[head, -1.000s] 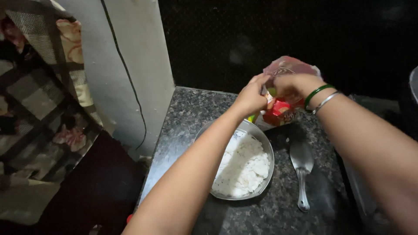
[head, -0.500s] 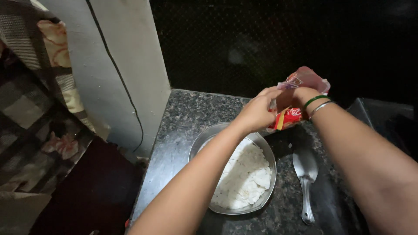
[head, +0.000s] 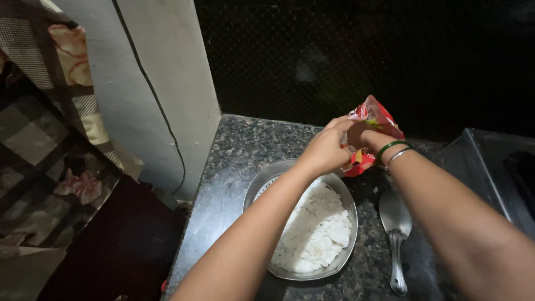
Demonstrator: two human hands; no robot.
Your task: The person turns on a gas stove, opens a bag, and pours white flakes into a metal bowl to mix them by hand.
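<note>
gripping red packet [head: 374,120]; both hands

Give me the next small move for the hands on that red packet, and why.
Probably tip the red packet mouth-down toward the steel bowl. Both the left hand and right hand grip it just beyond the bowl's far rim, and the bowl holds white flakes with room left. Whether the packet is open cannot be told.

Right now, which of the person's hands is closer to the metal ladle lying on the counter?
Right. The right hand, in the red packet, is above the ladle. The left hand grips the packet's other side, over the bowl of white flakes.
</note>
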